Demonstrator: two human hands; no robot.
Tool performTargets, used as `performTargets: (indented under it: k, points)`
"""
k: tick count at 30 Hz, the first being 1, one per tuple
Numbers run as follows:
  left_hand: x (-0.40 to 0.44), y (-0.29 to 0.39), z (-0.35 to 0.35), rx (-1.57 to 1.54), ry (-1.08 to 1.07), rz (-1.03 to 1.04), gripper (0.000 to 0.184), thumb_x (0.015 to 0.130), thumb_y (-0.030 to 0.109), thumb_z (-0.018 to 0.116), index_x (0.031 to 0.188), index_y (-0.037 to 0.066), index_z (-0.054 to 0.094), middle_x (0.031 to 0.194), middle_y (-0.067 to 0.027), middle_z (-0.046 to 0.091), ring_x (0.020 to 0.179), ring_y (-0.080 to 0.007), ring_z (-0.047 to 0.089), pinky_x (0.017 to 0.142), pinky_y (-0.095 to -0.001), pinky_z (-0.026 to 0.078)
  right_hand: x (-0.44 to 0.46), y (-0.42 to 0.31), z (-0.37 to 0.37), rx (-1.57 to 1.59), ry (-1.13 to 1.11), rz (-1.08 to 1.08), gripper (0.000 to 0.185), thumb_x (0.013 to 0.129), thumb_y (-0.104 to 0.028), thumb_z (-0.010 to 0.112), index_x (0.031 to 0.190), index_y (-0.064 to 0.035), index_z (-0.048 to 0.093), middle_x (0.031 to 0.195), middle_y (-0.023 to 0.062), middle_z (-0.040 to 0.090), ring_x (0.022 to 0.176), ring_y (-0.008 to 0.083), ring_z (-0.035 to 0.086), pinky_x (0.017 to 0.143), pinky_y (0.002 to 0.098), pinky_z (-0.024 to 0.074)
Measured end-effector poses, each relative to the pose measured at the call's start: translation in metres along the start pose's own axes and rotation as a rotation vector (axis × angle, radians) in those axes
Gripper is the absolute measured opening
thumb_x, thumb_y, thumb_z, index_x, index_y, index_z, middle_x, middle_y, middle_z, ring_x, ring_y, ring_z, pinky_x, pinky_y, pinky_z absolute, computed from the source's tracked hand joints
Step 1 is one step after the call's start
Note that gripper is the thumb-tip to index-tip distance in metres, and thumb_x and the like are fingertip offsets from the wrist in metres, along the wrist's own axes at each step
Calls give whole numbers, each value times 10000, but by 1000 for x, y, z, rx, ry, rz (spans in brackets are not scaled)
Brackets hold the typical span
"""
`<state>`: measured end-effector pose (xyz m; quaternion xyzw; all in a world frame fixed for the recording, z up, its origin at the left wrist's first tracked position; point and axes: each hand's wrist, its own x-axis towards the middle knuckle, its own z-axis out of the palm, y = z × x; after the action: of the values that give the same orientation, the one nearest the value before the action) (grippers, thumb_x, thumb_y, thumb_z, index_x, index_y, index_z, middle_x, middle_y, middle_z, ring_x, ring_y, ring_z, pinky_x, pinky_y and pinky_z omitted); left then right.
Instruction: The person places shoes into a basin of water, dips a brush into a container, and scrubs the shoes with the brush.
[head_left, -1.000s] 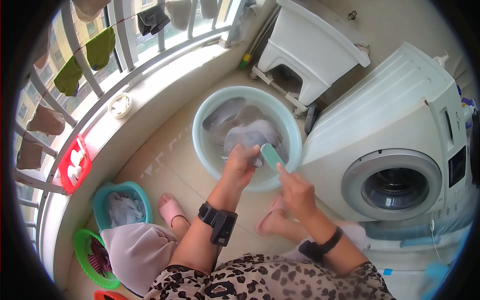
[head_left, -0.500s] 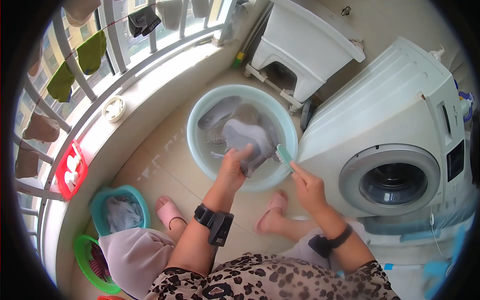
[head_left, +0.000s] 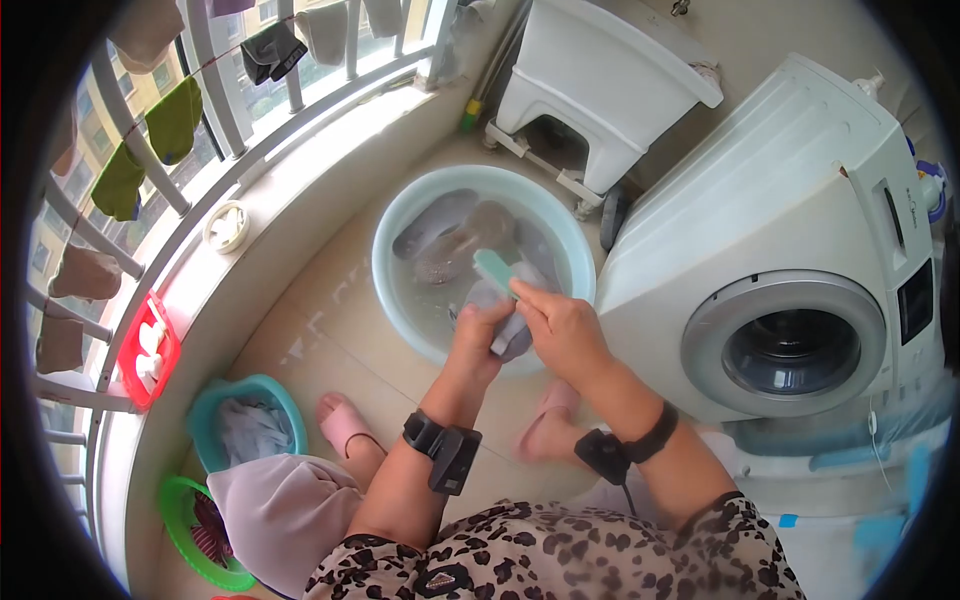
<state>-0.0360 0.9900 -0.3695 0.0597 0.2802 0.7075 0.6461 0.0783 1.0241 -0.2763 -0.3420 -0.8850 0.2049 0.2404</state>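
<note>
Green scrubbing brush and gray cloth over a water-filled basin
Right hand: grip closed around the brush; left hand: grip pinching the cloth.

The washing machine bears the brand name "Midea" (small and tilted, up front).

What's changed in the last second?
The right-hand grip moved the green brush toward the right side of the basin, then back over its middle, beside the left-hand grip. Nothing was let go: the left still holds the grey cloth, the right the brush. The basin and washing machine stayed put.
</note>
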Motion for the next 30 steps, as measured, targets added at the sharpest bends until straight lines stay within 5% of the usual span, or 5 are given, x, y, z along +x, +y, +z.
performTargets:
  k: [11, 19, 30]
  points:
    - [-9, 28, -25, -218, -66, -81, 463, 887, 325, 609, 1185, -17, 517, 1110, -138, 601, 1006, -258, 598, 875, -397, 488, -50, 12, -41, 63, 34, 94, 342, 835, -53, 592, 1176, -69, 614, 750, 173, 625, 618, 283, 598, 578, 350, 475]
    - [-21, 10, -64, -134, 37, -159, 350, 914, 250, 553, 1143, -15, 541, 1059, -136, 616, 923, -243, 628, 790, -368, 519, -6, 6, 24, -162, -146, -177, 380, 833, -87, 582, 1212, -113, 575, 659, 113, 565, 596, 298, 592, 528, 402, 472]
    - [-7, -6, -73, -82, 118, -55, 293, 883, 226, 605, 1080, 12, 569, 970, -105, 636, 867, -227, 637, 790, -369, 532, -24, 6, 45, -246, -113, -174, 386, 813, -93, 592, 1198, -124, 602, 642, 94, 540, 538, 286, 571, 471, 399, 462]
